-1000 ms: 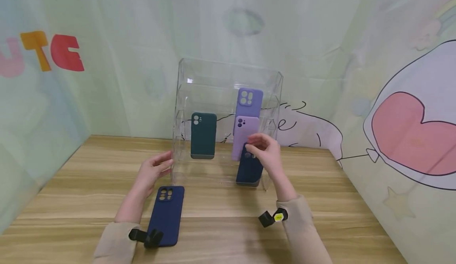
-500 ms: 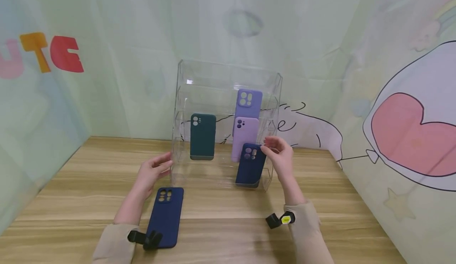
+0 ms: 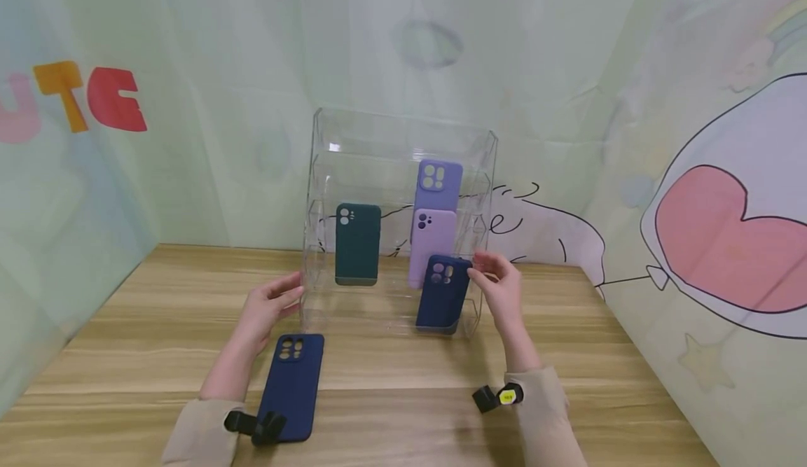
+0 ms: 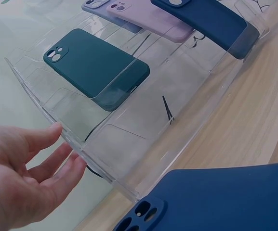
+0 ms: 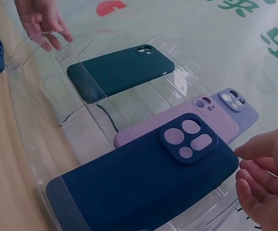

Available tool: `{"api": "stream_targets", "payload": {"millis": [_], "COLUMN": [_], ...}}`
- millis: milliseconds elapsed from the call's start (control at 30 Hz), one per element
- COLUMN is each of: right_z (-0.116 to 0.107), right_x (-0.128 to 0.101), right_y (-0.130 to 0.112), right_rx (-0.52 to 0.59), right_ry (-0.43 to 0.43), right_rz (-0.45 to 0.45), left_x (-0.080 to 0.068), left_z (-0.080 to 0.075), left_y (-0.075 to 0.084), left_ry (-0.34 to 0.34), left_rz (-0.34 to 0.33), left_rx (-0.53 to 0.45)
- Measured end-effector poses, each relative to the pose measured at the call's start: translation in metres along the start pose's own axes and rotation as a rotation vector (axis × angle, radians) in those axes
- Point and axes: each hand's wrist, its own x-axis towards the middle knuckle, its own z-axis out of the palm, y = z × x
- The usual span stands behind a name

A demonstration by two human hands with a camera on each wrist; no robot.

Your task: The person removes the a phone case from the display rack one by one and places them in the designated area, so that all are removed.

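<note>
A clear acrylic display rack [image 3: 403, 120] stands upright on the table. My left hand [image 3: 267, 309] is at its left side, fingertips against the side edge and fingers loosely bent in the left wrist view. My right hand [image 3: 501, 292] touches the upper right corner of a dark blue phone case [image 3: 443, 299], which leans slightly right in the lowest tier. Whether those fingers pinch its edge is hard to see. Higher up are a pink phone case [image 3: 435, 232] and a lavender phone case [image 3: 444, 190]. A dark green phone case [image 3: 357, 246] sits on the left.
Another blue phone case [image 3: 291, 383] lies on the wooden table [image 3: 391, 404], in front of the rack's left side and near my left forearm. A printed curtain [image 3: 227, 138] hangs behind and at both sides.
My right hand has slid from over the dark blue case's top to its upper right corner, uncovering the camera holes. The left hand has stayed at the rack's left side.
</note>
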Motion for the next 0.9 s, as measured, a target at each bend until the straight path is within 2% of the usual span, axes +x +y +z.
{"api": "stream_targets", "payload": {"millis": [467, 900], "right_z": [0.002, 0.0039], "right_x": [-0.0079, -0.0102], "right_y": [-0.0001, 0.0079], "right_rx": [-0.076, -0.022], "right_ry": [-0.021, -0.015], "right_rz": [0.057, 0.063], "left_x": [-0.0016, -0.0008], "left_z": [0.0001, 0.001], "left_y": [0.0008, 0.0017], "left_ry": [0.0, 0.008], "left_rz": [0.007, -0.009], "left_rx": [0.005, 0.001]}}
